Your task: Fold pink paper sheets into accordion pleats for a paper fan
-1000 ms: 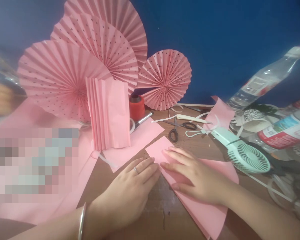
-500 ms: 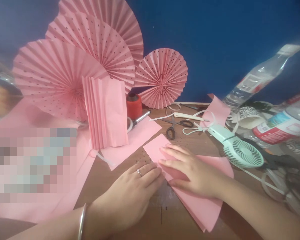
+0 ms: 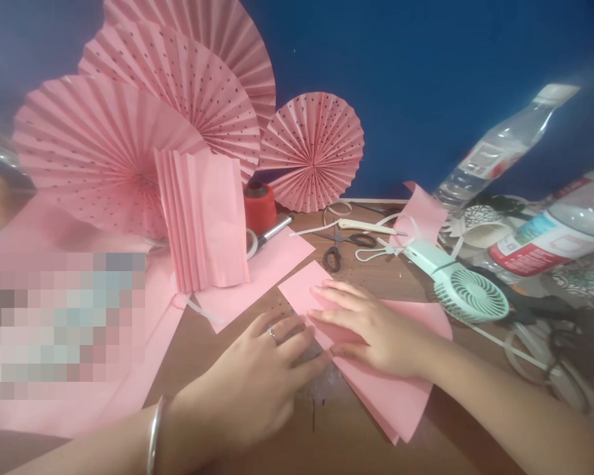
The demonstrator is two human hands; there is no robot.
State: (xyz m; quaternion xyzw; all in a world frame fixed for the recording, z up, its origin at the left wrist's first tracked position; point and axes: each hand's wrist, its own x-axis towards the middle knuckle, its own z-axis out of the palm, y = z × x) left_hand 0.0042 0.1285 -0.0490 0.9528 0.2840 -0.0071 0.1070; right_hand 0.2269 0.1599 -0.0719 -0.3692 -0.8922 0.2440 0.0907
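Pleated pink paper [image 3: 215, 224] seen at left. Left hand [image 3: 262, 363]: fingers bent, tips at left edge of folded pink sheet [image 3: 396, 406]; whether it is pinched cannot be told. Sheet laid on table [image 3: 336, 448], partly covered by right hand [image 3: 379, 330], fingers spread flat, nothing gripped. Creasing apparently under way; next, edges probably to be kept aligned while fold is pressed.

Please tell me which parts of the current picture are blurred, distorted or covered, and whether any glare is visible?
Head view: the left edge is smeared; a pixelated patch covers part of the pink sheet; the tilted upper-right bottle looks stretched, perhaps by the lens; bright highlights show on it and the bracelet; the left hand and right hand look clearer.
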